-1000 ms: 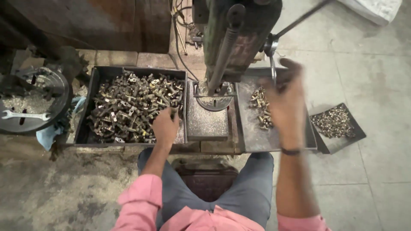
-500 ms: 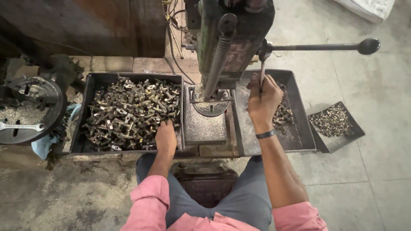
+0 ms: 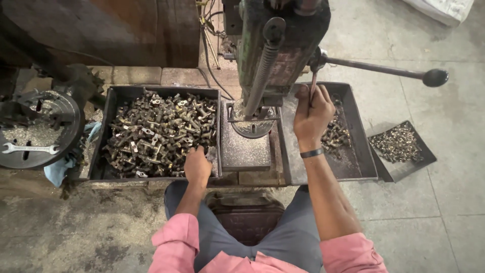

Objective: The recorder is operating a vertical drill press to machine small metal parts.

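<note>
Right hand on near-upright feed lever, tip downward.

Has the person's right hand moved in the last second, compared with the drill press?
Yes. The right hand was out over the right tray a second ago; it has swung inward to a lever beside the drill press column, its grip closed on it.

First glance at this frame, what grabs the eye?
The green drill press towers at top centre, the right hand gripping one of its feed handles. Left of it, a black tray heaped with small metal parts, the left hand at its near right corner.
</note>
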